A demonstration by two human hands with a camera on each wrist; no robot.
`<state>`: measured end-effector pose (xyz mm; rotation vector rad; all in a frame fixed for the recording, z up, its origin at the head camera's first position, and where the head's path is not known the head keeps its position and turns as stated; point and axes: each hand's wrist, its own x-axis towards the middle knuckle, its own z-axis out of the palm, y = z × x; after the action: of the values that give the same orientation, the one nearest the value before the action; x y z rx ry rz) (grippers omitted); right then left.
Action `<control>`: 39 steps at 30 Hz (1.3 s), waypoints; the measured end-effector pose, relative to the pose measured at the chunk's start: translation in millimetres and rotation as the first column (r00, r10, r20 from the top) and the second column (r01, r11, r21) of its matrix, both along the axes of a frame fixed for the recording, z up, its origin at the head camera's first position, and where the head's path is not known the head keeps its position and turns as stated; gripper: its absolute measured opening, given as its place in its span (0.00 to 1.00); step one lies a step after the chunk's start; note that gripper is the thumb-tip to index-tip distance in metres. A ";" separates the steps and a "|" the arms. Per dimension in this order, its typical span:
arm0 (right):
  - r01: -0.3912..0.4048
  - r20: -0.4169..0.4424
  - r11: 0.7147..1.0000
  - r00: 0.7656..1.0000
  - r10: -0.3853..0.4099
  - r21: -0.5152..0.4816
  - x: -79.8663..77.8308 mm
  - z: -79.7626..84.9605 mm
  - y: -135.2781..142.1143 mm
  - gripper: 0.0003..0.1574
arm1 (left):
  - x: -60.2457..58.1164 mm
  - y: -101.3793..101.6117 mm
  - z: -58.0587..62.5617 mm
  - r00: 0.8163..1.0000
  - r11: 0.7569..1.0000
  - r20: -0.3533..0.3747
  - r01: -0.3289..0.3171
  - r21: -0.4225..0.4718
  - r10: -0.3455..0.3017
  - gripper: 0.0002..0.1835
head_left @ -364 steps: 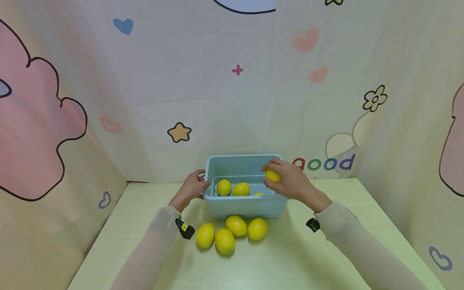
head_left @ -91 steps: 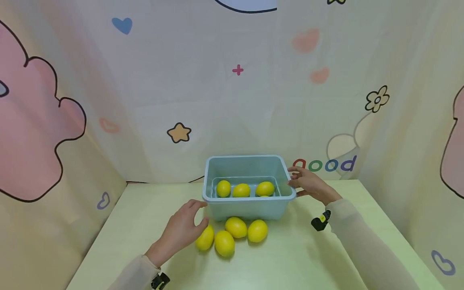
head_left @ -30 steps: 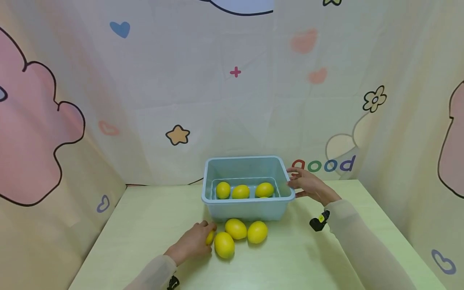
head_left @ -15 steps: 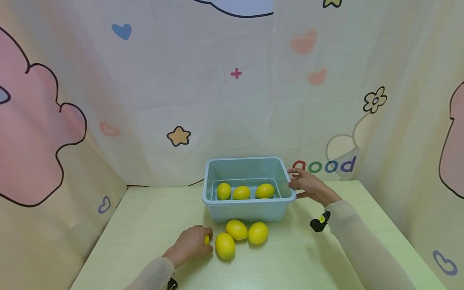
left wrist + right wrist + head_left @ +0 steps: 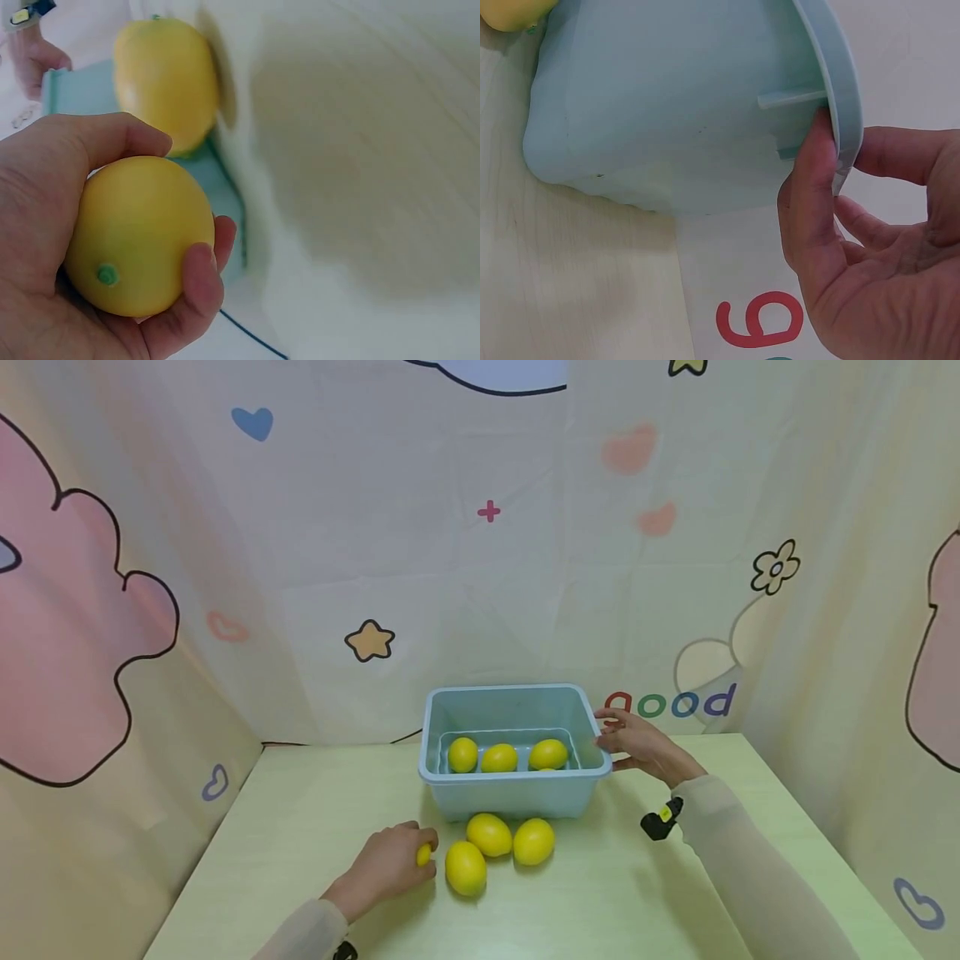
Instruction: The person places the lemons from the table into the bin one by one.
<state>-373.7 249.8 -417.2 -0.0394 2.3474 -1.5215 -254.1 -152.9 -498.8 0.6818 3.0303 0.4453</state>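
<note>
Left hand [image 5: 381, 867]: nearest, left of centre; thumb and fingers curled round the held lemon [image 5: 139, 229], gripping it
Held lemon, position: against the palm; in the head view just a small patch shows between the fingers; left of the front lemon [image 5: 466, 868] and apart from it; contact with the table [image 5: 637, 902] cannot be told
Held lemon, look: smooth, yellow, rounded; small green nub [image 5: 107, 274] on it, seen in the left wrist view
Front lemon: yellow, on the table, set nearer than the other two loose ones
Loose pair: middle lemon [image 5: 489, 835] and right lemon [image 5: 534, 842], on the table just near of the bin [image 5: 513, 795]; all three close together, contact unclear
Bin: light blue, rectangular, longer left to right, rim turned outward; upright toward the far edge of the table
Right hand [image 5: 647, 749]: at the bin's right side, digits on both faces of the rim, pinching it
Bin contents: three yellow lemons [image 5: 498, 759] in a row along the floor, plus a yellow sliver [image 5: 548, 770] at the near wall, mostly hidden
Table: pale yellow-green, faint wood grain
Backdrop [image 5: 420, 552]: pale cloth behind and at both sides; pink outlined shapes left and right, hearts, star, flower, coloured letters "good" right of the bin
</note>
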 end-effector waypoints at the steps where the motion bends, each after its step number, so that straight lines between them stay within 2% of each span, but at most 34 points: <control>1: 0.001 0.002 1.000 1.000 -0.001 -0.003 0.1 0.1 0.1 0.42 | 1.1 0.2 1.8 1.000 1.000 -0.013 0.011 -0.004 -0.011 0.10; 7: 0.002 0.005 1.000 1.000 -0.002 -0.010 0.4 0.2 0.6 0.42 | 10.8 8.1 19.1 0.991 0.996 -0.100 0.083 -0.017 -0.084 0.11; 12: 0.003 0.006 1.000 1.000 -0.003 -0.012 0.2 -1.1 0.9 0.42 | 16.9 15.8 33.4 0.982 0.993 -0.152 0.114 -0.017 -0.116 0.11; 23: 0.000 0.001 1.000 1.000 0.000 0.002 -1.2 -3.2 1.7 0.43 | 24.7 26.4 69.7 0.940 0.988 -0.307 0.157 0.003 -0.149 0.10; 28: 0.012 0.008 1.000 1.000 -0.012 0.001 -3.2 -3.3 2.0 0.42 | 23.1 27.4 81.1 0.907 0.985 -0.392 0.172 0.009 -0.155 0.09; 34: 0.011 0.010 1.000 1.000 -0.011 -0.001 -5.1 -4.8 2.9 0.42 | 18.1 28.4 94.8 0.891 0.987 -0.430 0.162 0.009 -0.142 0.10; 39: 0.003 0.005 1.000 1.000 -0.003 0.002 -3.8 -4.0 3.6 0.42 | 13.1 28.9 105.1 0.866 0.986 -0.478 0.168 -0.006 -0.150 0.10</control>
<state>-377.5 253.4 -421.3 -0.0316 2.3462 -1.5191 -241.0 -124.0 -393.7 1.1993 3.3752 0.3721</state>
